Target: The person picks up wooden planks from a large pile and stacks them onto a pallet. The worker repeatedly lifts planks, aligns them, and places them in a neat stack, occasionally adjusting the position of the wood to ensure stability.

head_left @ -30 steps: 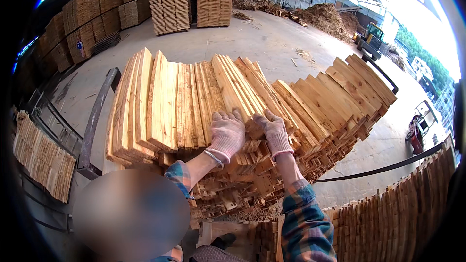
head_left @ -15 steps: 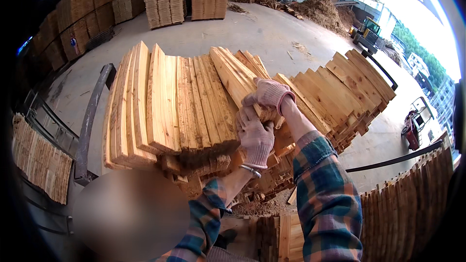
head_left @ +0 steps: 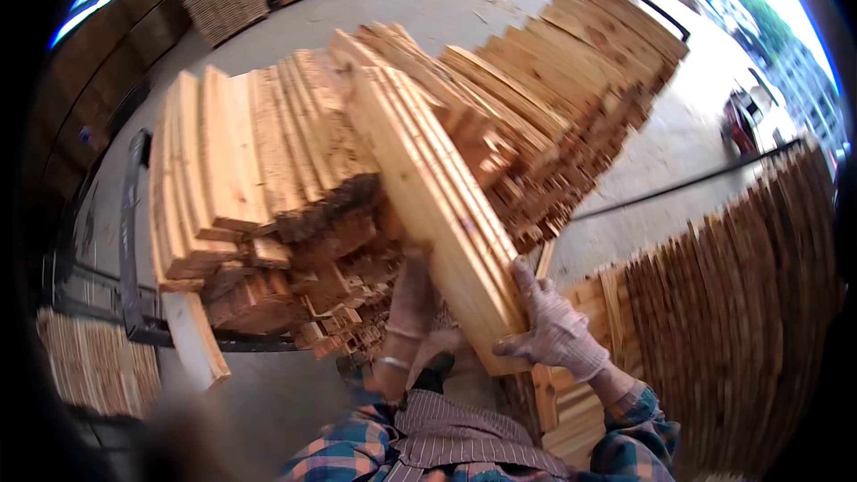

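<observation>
I see the right hand point(head_left: 558, 328) clamp the boards point(head_left: 428, 201) at their near end, left hand point(head_left: 414, 293) alongside left, its grip hidden.

Right hand point(head_left: 555, 326): pale pinkish knit glove point(head_left: 571, 339), greyish at the fingers; left hand point(head_left: 413, 290) blurred, glove detail unreadable; light, shiny-looking band point(head_left: 393, 363) on left wrist; plaid sleeves point(head_left: 636, 443), teal, dark blue and peach checks; mauve-grey apron point(head_left: 482, 433), thin pale stripes; dark footwear point(head_left: 435, 373), partly hidden
</observation>
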